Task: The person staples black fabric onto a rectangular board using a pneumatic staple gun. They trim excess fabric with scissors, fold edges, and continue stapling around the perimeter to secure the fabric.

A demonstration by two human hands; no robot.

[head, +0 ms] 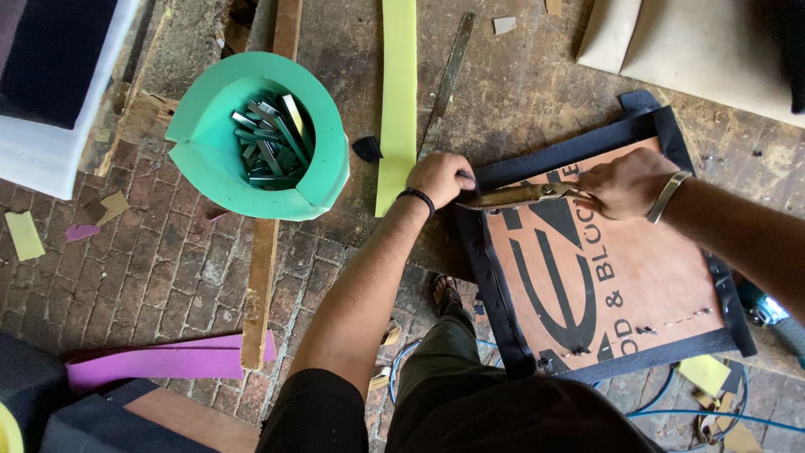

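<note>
1. The person is bending over a square board [637,277], brown-faced with black lettering, lying at 3 o'clock in the view on a worn brick and plank floor [159,268].
2. Dark fabric [493,285] is wrapping over the board's edges all round, with small staples showing along the near right strip.
3. The left hand [439,178] is sitting at the board's far left corner, fingers curled down and pressing the fabric there; it is gripping nothing separate that can be made out. A dark band is circling that wrist.
4. The right hand [625,183] is closed round the handle end of a long metal tool [513,196], probably scissors or pliers; exact kind cannot be told. A metal bangle is riding on that wrist.
5. Key relation: the tool's long axis is running from 3 toward 9 o'clock, almost level, with its tip ending just beside the left hand's knuckles. The corner being worked is lying at 9 o'clock from the right hand; the left hand is already on it and is the nearer one.
6. A green foam tub [327,151] holding dark metal strips [270,143] is standing at 9 o'clock from the left hand, well apart.
7. A yellow-green foam strip [397,92] and a thin metal ruler [449,80] are lying at 12 o'clock from the left hand.
8. A purple foam strip [159,359] is lying at 8 o'clock, beside a wooden batten [262,252].
</note>
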